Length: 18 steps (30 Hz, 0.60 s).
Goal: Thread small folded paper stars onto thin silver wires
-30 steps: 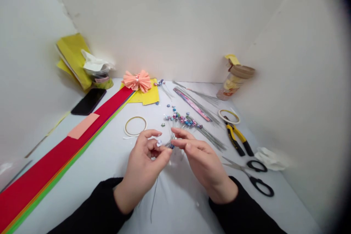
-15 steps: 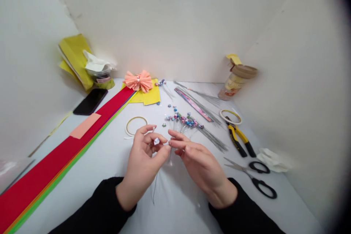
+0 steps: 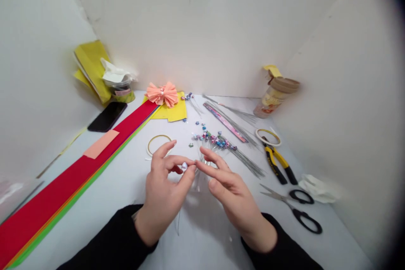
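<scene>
Near the middle of the table, my left hand (image 3: 169, 185) is closed in a pinch, with a small pale lilac folded paper star (image 3: 184, 165) at its fingers. A thin wire (image 3: 179, 222) hangs below that hand. The index fingertip of my right hand (image 3: 232, 187) touches the left fingertips; its thumb stands apart and its fingers are stretched out. Anything tiny between the meeting fingertips is hidden. Just beyond the hands lies a cluster of colourful paper stars (image 3: 218, 140) on thin wire stems, partly covered by the right fingers.
Long coloured paper strips (image 3: 68, 177) run along the left, beside a phone (image 3: 107, 117). A pink paper bow (image 3: 162, 94) sits at the back. Tape rolls (image 3: 159, 137), wire bundles (image 3: 245, 160), pliers (image 3: 280, 163), scissors (image 3: 292, 206), crumpled tissue (image 3: 318, 188) and a lidded cup (image 3: 275, 97) stand or lie about.
My right index finger has straightened and come against the left fingertips, while its thumb has moved away. A blue star seen at the fingertips earlier no longer shows. The view has shifted slightly.
</scene>
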Each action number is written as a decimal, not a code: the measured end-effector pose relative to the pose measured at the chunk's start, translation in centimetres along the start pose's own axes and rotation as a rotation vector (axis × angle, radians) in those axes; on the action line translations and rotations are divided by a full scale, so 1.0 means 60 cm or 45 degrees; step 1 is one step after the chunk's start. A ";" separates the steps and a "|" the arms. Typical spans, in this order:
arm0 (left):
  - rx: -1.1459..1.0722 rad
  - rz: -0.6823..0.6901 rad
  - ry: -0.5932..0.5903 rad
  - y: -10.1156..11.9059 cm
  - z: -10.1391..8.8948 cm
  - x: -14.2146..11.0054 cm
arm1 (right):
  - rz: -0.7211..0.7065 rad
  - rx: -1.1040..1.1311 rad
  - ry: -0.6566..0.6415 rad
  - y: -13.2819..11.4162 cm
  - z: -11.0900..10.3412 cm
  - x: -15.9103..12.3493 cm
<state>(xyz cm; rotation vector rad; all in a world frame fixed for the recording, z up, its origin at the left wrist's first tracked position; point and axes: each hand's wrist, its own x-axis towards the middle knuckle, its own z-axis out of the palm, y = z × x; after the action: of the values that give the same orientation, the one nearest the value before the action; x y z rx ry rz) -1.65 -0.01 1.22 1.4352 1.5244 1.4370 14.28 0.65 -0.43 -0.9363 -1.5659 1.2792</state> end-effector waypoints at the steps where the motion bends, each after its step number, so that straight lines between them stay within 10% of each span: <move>1: -0.022 0.008 -0.011 0.000 0.000 0.000 | -0.008 -0.025 -0.006 -0.002 0.000 0.000; 18: -0.277 -0.167 -0.206 -0.001 -0.004 0.006 | -0.051 -0.118 -0.024 -0.006 -0.002 -0.004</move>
<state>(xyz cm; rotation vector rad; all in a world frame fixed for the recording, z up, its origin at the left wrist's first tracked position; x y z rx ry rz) -1.99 0.24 1.30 1.2648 1.2945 1.3291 14.43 0.39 -0.10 -0.9478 -1.6627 1.1993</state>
